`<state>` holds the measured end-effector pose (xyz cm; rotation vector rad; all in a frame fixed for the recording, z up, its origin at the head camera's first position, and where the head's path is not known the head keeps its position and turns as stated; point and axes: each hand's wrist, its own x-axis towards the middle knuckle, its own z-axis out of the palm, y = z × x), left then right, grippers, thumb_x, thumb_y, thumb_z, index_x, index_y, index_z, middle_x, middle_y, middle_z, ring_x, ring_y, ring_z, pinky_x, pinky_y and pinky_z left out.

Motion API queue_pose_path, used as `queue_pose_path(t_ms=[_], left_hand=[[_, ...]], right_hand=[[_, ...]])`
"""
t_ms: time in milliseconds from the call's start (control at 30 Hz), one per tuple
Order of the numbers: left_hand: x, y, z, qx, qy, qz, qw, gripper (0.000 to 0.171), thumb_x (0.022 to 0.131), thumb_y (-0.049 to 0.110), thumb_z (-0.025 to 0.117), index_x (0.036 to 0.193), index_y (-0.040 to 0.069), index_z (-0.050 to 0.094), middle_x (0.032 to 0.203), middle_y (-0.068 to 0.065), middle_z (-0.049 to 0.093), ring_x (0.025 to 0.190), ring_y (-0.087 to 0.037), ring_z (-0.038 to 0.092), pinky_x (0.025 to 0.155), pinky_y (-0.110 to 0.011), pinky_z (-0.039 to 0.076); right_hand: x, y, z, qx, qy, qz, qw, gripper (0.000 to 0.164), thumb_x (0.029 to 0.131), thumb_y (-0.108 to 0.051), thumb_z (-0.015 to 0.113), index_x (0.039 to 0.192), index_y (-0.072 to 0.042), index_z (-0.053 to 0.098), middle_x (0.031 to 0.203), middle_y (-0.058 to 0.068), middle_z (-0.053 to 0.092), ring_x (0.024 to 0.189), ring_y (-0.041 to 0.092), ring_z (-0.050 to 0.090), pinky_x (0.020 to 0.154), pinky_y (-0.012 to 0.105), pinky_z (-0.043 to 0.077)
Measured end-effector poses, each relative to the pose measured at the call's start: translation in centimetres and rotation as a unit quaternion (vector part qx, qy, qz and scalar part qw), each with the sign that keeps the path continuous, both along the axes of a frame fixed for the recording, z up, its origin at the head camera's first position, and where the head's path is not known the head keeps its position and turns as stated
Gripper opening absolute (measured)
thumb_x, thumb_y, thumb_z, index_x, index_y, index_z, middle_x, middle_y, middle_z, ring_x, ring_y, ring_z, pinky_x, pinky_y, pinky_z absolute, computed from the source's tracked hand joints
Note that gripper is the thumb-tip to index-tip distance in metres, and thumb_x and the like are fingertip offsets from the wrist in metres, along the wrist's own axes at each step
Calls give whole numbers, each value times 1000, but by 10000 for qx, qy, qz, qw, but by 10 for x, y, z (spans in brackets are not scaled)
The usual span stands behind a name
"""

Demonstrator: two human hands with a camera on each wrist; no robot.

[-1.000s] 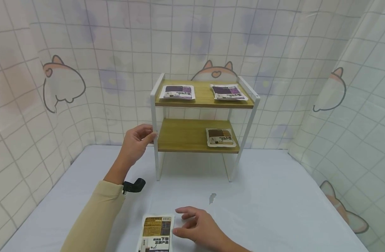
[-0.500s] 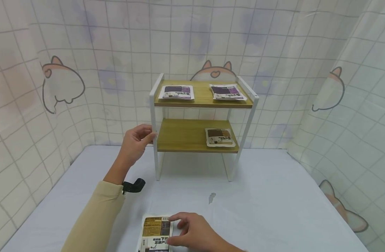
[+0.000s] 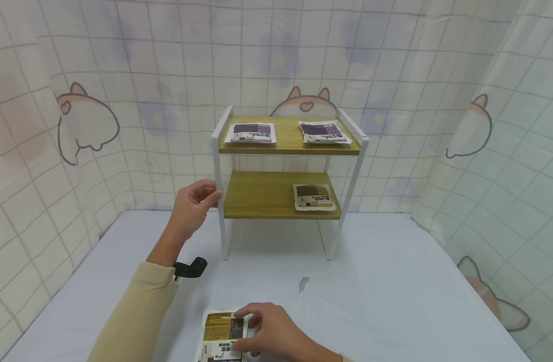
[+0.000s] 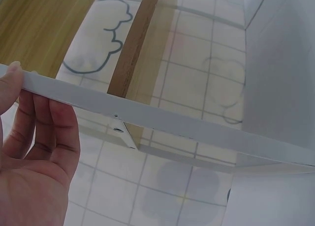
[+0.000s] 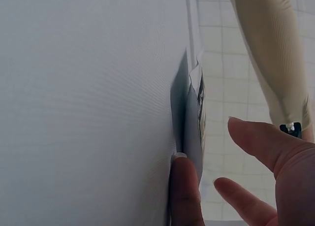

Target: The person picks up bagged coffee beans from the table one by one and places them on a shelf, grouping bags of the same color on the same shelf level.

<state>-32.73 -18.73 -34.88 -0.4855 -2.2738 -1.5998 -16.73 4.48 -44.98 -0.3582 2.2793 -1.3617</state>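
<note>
My left hand (image 3: 190, 208) holds the white left post (image 4: 162, 116) of a small two-tier shelf rack (image 3: 283, 220), thumb on one side and fingers curled behind it. My right hand (image 3: 271, 329) is at the right edge of a flat white packet (image 3: 217, 334) with a gold, black and purple label, on the table at the front. In the right wrist view one fingertip (image 5: 183, 174) is right at the packet's edge, close to the tabletop. The thumb (image 5: 251, 137) stands apart over the packet.
Two purple-labelled packets, one at left (image 3: 251, 132) and one at right (image 3: 323, 132), lie on the top shelf. A brown-and-gold packet (image 3: 314, 197) lies at the right of the lower shelf. A small grey mark (image 3: 303, 284) shows on the white table (image 3: 376, 291). A checked curtain (image 3: 167, 60) surrounds it.
My right hand has moved left from beside the front packet to over its right edge. The left hand keeps its hold on the post. The head view has shifted slightly.
</note>
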Motion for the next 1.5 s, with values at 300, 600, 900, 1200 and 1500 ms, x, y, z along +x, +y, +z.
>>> queue_pose_path(t_ms=[300, 600, 900, 1200, 1500], left_hand=[[0, -1, -1, 40, 7, -13, 10000, 37, 99, 32, 68, 124, 5, 68, 113, -14, 71, 98, -18, 69, 85, -17, 58], [0, -1, -1, 87, 14, -52, 9999, 34, 99, 30, 69, 124, 6, 69, 112, -13, 71, 96, -16, 69, 85, -18, 58], [0, -1, -1, 28, 30, -13, 10000, 34, 99, 32, 69, 123, 8, 69, 114, -15, 72, 98, -17, 69, 86, -17, 57], [0, -1, -2, -8, 2, 26, 10000, 35, 99, 32, 68, 124, 8, 69, 113, -15, 71, 98, -16, 69, 85, -16, 57], [0, -1, -2, 55, 21, -1, 10000, 32, 99, 31, 69, 123, 10, 69, 113, -16, 72, 97, -15, 69, 86, -17, 57]], right_hand=[[-4, -11, -1, 362, 65, -73, 9993, 40, 73, -22, 93, 109, -23, 77, 91, -1, 63, 80, 16, 58, 58, 26, 53], [-8, -18, -2, 742, 260, -129, 9968, 40, 71, -23, 94, 106, -26, 76, 93, -5, 64, 89, 15, 55, 78, 34, 52], [-8, -20, -2, 941, 480, -11, 9944, 41, 70, -26, 95, 105, -28, 75, 89, -9, 62, 88, 12, 53, 82, 35, 48], [-4, -21, -2, 815, 550, 10, 9952, 43, 69, -20, 95, 107, -26, 74, 82, -7, 60, 78, 11, 53, 68, 26, 41], [-6, -20, -1, 927, 562, 123, 9940, 43, 72, -22, 94, 108, -27, 72, 81, -6, 59, 78, 11, 52, 66, 25, 40]])
